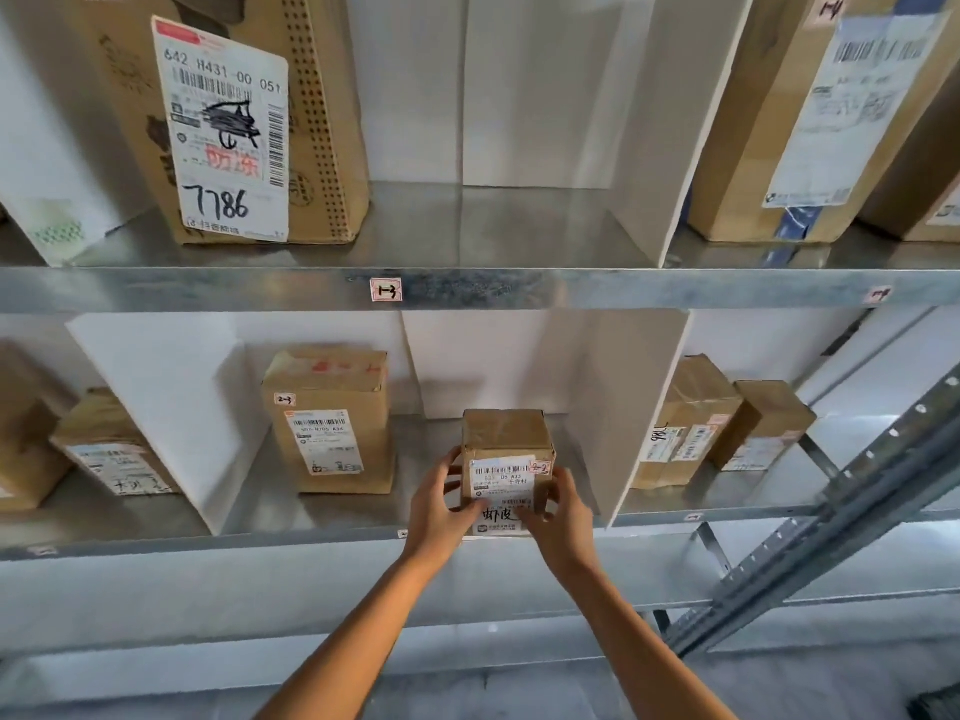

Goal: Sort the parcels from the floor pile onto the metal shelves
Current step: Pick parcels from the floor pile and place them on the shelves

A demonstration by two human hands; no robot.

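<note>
The left hand (439, 506) and right hand (563, 517) grip the small brown cardboard parcel (506, 441) with curled fingers at the front edge of the grey metal shelf (322, 514), mid-placement; next it likely needs a push back, then release.

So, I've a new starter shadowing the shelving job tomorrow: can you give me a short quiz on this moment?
1. True or false: the left hand and the right hand both hold the small parcel.
2. Which number is handwritten on the big box on the upper shelf? A 7786, B 4312, C 9050.
3. Fill in: in the small parcel's bay, the taller parcel stands to its ____.
Key: 1 true; 2 A; 3 left.
</note>
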